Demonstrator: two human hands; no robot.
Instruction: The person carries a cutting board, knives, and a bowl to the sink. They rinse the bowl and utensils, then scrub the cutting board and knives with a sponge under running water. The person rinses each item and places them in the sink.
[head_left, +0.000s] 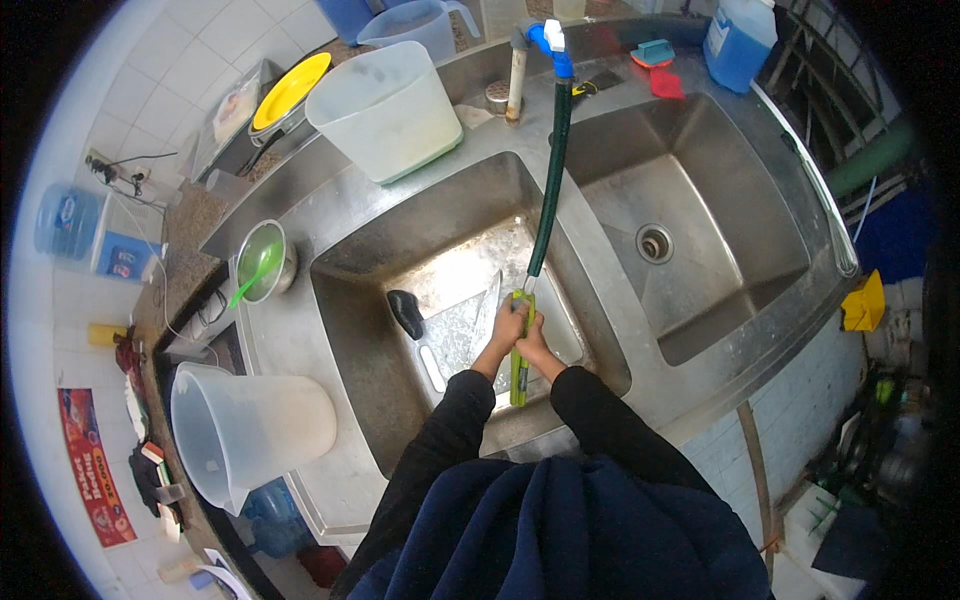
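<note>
Both of my hands grip a long lime-green handled tool over the left sink basin. My left hand is around its upper part, and my right hand closes on it from the right, just below. A short metal part shows at the tool's top end, close to the mouth of a dark green hose. Beneath my hands the basin floor looks wet and shiny. A black object lies there at the left, with a narrow white piece below it; I cannot tell exactly what either is.
The hose hangs from a blue tap. A translucent tub stands behind the basin. On the left are a metal bowl holding a green spoon and a large plastic jug. The second basin adjoins at right; a blue-liquid jug stands behind.
</note>
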